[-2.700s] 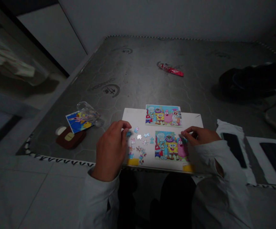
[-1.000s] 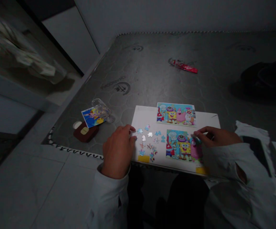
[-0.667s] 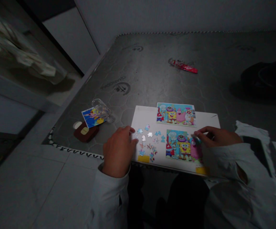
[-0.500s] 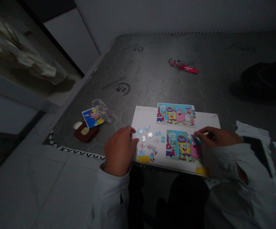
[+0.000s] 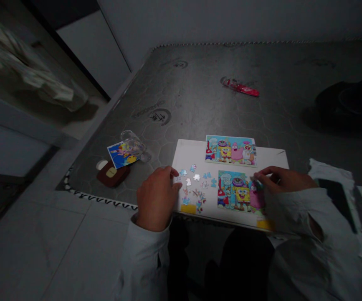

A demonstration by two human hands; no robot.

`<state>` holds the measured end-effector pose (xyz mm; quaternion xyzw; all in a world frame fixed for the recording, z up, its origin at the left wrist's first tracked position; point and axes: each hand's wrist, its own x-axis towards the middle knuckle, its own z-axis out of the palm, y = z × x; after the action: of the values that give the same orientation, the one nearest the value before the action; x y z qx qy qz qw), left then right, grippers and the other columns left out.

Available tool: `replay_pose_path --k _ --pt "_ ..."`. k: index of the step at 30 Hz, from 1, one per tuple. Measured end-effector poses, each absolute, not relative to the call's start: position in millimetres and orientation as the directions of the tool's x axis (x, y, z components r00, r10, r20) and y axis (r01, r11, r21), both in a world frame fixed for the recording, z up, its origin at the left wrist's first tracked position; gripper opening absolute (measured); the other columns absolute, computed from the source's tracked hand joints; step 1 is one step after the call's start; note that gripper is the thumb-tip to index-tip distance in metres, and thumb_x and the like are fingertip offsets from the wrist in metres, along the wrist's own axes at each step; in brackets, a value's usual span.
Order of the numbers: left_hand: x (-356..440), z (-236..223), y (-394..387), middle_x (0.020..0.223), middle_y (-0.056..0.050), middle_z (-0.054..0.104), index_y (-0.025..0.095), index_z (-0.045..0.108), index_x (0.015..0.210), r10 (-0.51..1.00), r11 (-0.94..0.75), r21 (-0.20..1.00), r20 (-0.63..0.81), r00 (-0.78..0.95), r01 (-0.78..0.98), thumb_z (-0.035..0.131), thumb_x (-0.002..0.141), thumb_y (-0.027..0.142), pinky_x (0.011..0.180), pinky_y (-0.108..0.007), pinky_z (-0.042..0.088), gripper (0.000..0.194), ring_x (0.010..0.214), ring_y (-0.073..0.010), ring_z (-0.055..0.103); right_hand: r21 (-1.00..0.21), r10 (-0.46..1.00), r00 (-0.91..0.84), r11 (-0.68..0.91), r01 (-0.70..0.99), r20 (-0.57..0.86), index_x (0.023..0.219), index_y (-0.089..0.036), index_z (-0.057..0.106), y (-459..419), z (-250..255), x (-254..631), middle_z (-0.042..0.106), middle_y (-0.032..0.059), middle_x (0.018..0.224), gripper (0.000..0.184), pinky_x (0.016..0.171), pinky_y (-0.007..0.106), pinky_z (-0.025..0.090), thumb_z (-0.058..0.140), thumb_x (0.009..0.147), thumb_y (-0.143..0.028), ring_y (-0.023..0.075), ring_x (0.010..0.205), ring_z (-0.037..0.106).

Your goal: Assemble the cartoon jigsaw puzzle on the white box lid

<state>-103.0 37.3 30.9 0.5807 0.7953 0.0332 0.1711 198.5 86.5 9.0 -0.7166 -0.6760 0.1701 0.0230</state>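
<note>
A white board (image 5: 274, 158) lies at the near edge of a grey mattress. On it sit a cartoon reference picture (image 5: 231, 150) and, below it, a partly built jigsaw (image 5: 240, 193). Several loose pieces (image 5: 196, 184) are scattered to the jigsaw's left. My left hand (image 5: 156, 197) rests at the board's left edge, fingers curled, fingertips touching the loose pieces. My right hand (image 5: 282, 179) pinches a small piece against the jigsaw's upper right corner.
A clear bag with a cartoon card (image 5: 126, 151) and a dark brown case (image 5: 112, 174) lie left of the board. A red wrapper (image 5: 241, 88) sits farther back. Dark clothing (image 5: 346, 104) is at the right, white cloth with dark items (image 5: 337, 184) beside my right arm.
The view shifted left since the oldest frame. Over the last second both hands stay almost still; my right fingers shift slightly at the jigsaw's corner.
</note>
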Motion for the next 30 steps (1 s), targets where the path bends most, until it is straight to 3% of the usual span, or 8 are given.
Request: replay_pose_path --k 11,15,20,30 --pt "-103.2 31.9 37.1 0.111 -0.004 0.076 0.027 0.072 0.100 0.927 0.341 0.265 -0.254 -0.276 0.902 0.071 0.090 0.029 0.077 -0.037 0.047 0.010 0.101 -0.0294 0.070 -0.265 0.975 0.042 -0.101 0.959 -0.218 0.092 -0.027 0.077 86.4 8.6 198.4 0.072 0.0042 0.074 0.034 0.066 0.036 0.045 0.051 0.093 -0.050 0.0238 0.068 0.067" --pt "-94.0 29.8 40.2 0.108 -0.004 0.075 0.027 0.074 0.103 0.952 0.297 0.335 -0.181 -0.248 0.894 0.073 0.091 0.032 0.076 -0.036 0.047 0.013 0.097 -0.0266 0.070 -0.263 0.972 0.047 -0.109 0.959 -0.232 0.091 -0.028 0.078 87.7 8.3 198.7 0.072 0.0044 0.075 0.032 0.066 0.036 0.044 0.054 0.092 -0.049 0.0250 0.070 0.068" --pt "-65.8 8.6 49.5 0.112 -0.001 0.073 0.029 0.075 0.111 0.993 0.117 0.491 -0.062 -0.100 0.863 0.072 0.094 0.036 0.079 -0.033 0.049 0.019 0.093 -0.0206 0.070 -0.269 0.976 0.044 -0.102 0.958 -0.213 0.092 -0.027 0.079 86.6 9.6 198.1 0.072 0.0034 0.074 0.033 0.066 0.034 0.044 0.054 0.092 -0.049 0.0232 0.069 0.067" --pt "-47.4 1.6 53.2 0.113 0.001 0.072 0.028 0.075 0.100 0.992 0.120 0.505 -0.092 -0.085 0.855 0.071 0.094 0.025 0.076 -0.030 0.044 0.008 0.094 -0.0182 0.068 -0.324 0.983 0.054 -0.110 0.939 -0.178 0.090 -0.027 0.080 85.0 11.1 197.1 0.072 0.0012 0.072 0.027 0.063 0.029 0.040 0.059 0.091 -0.044 0.0173 0.065 0.063"
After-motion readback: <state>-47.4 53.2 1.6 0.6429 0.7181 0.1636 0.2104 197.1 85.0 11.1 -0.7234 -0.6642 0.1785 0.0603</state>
